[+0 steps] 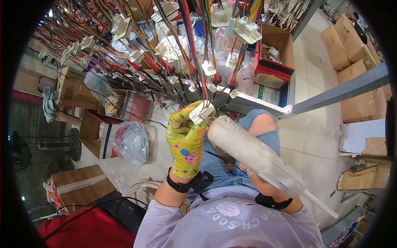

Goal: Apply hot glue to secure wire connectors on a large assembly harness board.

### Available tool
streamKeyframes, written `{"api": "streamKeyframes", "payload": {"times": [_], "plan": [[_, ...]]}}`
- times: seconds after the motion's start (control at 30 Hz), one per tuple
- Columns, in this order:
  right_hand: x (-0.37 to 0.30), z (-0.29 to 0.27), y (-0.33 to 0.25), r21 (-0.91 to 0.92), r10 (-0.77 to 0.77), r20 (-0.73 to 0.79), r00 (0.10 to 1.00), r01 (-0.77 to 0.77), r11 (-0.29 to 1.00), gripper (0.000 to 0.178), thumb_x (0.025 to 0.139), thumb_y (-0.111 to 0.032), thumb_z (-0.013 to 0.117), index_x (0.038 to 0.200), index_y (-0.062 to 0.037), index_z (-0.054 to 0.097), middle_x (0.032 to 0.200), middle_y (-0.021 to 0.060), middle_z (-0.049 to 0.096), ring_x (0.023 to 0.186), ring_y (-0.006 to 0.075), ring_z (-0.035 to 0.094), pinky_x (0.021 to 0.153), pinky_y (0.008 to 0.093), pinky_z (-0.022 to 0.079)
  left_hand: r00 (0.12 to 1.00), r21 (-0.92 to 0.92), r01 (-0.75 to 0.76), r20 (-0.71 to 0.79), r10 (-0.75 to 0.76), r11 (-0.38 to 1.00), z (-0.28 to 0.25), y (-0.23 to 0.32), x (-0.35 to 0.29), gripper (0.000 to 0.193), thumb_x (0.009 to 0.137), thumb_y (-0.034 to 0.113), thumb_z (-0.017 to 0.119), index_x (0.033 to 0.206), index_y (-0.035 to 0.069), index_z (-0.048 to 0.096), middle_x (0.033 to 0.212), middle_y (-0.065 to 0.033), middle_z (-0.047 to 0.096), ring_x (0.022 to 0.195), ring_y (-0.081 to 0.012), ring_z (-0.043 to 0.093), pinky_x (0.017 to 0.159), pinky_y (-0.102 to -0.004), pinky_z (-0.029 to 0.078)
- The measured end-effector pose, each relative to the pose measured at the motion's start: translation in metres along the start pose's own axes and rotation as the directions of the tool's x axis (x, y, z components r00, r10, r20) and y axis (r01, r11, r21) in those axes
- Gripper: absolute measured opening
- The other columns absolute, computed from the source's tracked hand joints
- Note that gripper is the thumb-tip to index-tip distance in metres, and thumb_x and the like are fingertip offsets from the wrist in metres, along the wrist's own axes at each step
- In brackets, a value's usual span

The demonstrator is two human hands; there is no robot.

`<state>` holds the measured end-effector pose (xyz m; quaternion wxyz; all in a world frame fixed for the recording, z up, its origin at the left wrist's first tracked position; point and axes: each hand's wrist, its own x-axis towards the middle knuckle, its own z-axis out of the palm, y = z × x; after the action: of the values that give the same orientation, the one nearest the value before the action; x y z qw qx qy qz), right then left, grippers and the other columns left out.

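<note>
My left hand, in a yellow flowered glove, pinches a white plastic connector with thin coloured wires running up from it. My bare right hand is wrapped round a bulky whitish glue gun from below; most of its fingers are hidden behind the body. A pale glue stick juts from the gun's back end. The gun's nozzle tip is right at the connector's lower edge; whether they touch I cannot tell. Both hands are above my lap.
Wire bundles with white connectors hang along a rack ahead. A red open box stands at its right end, beside a grey metal bar. Cardboard boxes are stacked far right. A clear plastic bag lies left.
</note>
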<state>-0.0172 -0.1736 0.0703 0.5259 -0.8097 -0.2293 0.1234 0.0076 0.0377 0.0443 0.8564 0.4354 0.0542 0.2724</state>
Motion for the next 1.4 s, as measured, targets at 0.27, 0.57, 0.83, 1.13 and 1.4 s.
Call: {"api": "streamKeyframes", "payload": {"times": [0.27,0.57,0.83,1.13,1.4], "plan": [[-0.007,0.005,0.012,-0.016,0.097,-0.067,0.993,-0.098,0.995,0.018,0.080,0.001,0.056,0.095,-0.0022,0.065,0.088,0.0089,0.067,0.084,0.0196,0.065,0.076,0.0307,0.051,1.000,-0.034,0.009,0.008,-0.009,0.999,-0.001,0.000,-0.001,0.030,0.079,-0.007,0.065,0.106,0.003,0.054,0.116,-0.0212,0.059,0.101,-0.0265,0.062,0.089,-0.0356,0.051],[-0.013,0.003,0.026,-0.111,-0.033,-0.068,0.997,0.026,0.994,0.019,0.078,0.001,0.055,0.093,-0.0018,0.066,0.086,0.0092,0.068,0.082,0.0217,0.065,0.076,0.0322,0.050,1.000,-0.061,0.030,-0.009,-0.030,0.998,-0.003,0.000,-0.001,0.031,0.080,-0.006,0.065,0.108,0.002,0.054,0.115,-0.0204,0.060,0.101,-0.0261,0.062,0.090,-0.0366,0.050],[-0.007,0.001,0.023,0.009,-0.042,-0.058,0.997,0.043,0.999,0.017,0.076,0.003,0.055,0.091,0.0004,0.064,0.086,0.0118,0.066,0.083,0.0215,0.064,0.076,0.0328,0.050,0.999,-0.053,0.032,-0.002,-0.032,0.998,0.000,0.003,-0.002,0.030,0.081,-0.006,0.064,0.108,0.001,0.054,0.112,-0.0180,0.061,0.099,-0.0236,0.063,0.089,-0.0342,0.050],[-0.001,0.000,0.008,0.116,-0.068,-0.031,0.997,0.071,0.991,0.014,0.079,0.003,0.054,0.090,0.0007,0.063,0.085,0.0113,0.065,0.082,0.0213,0.063,0.076,0.0331,0.050,0.999,-0.046,0.039,0.006,-0.039,0.998,0.005,0.006,-0.002,0.030,0.081,-0.006,0.063,0.110,-0.001,0.055,0.107,-0.0136,0.064,0.096,-0.0187,0.063,0.086,-0.0292,0.049],[-0.007,0.000,0.017,-0.033,-0.022,-0.053,0.998,0.021,0.999,0.013,0.080,0.002,0.056,0.090,0.0007,0.063,0.084,0.0111,0.065,0.081,0.0204,0.063,0.074,0.0321,0.050,0.998,0.001,0.049,-0.028,-0.049,0.999,0.004,0.005,-0.002,0.032,0.081,-0.007,0.063,0.111,-0.001,0.055,0.105,-0.0122,0.064,0.094,-0.0181,0.063,0.085,-0.0281,0.049]]}}
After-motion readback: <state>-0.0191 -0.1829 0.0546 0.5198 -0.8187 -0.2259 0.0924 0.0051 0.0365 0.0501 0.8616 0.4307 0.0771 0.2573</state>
